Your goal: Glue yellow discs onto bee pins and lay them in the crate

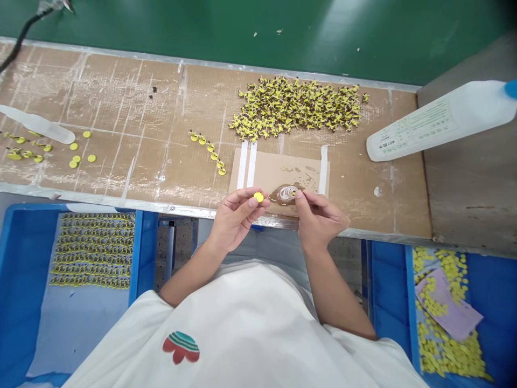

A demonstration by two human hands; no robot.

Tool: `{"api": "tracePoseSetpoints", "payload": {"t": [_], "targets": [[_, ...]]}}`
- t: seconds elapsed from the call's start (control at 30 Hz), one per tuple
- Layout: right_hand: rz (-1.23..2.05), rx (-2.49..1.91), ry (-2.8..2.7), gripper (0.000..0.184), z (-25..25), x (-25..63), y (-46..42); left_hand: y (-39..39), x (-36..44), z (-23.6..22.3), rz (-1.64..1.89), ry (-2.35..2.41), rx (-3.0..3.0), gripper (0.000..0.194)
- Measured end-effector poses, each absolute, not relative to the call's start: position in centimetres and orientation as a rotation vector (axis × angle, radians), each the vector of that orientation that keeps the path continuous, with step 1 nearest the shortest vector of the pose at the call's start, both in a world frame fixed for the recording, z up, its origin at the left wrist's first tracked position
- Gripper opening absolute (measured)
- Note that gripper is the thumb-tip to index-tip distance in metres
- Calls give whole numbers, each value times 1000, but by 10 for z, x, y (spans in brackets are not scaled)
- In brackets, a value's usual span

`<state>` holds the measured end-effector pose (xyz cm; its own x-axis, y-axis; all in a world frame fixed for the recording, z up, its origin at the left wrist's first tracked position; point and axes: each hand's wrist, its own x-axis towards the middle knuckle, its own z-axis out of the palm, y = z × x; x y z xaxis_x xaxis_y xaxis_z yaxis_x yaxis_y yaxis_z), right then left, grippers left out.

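Note:
Between the thumb and fingers of my left hand [238,213] is a small round yellow disc [258,197]. My right hand [322,218] pinches a tiny yellow and dark figurine [294,193], mostly covered by the fingertips. That figurine is over a wet, whitish glue puddle [286,194] on a cardboard sheet [278,167] with white tape strips. Behind the sheet lies a big pile of small yellow and dark figurines [299,105]. To the left, a short slanting row of figurines on yellow discs [213,153] stands on the cardboard-covered bench [153,124].
A white bottle [436,121] leans at the right. At the left lie a white pointed tube [44,126] and loose yellow discs [73,146]. Below the bench are a blue bin [145,248] with rows of pieces and another blue bin [390,285] with yellow discs.

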<state>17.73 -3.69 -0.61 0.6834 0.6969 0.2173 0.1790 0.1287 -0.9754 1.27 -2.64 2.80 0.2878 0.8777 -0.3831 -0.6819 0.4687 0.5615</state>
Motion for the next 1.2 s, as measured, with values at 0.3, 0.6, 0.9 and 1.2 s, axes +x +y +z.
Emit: {"api": "tracePoseSetpoints", "payload": {"t": [0.3, 0.6, 0.9, 1.2], "targets": [[807, -1247, -431, 23, 18, 190, -36, -28, 16, 28, 1064, 726, 341, 26], [657, -1302, -712, 19, 54, 165, -55, -33, 24, 35, 1043, 711, 327, 25], [794, -1149, -846, 15, 59, 153, -53, -36, 21, 37, 1009, 702, 279, 28], [1071, -1072, -606, 16, 51, 163, -48, -35, 20, 38, 1035, 690, 313, 24]]}}
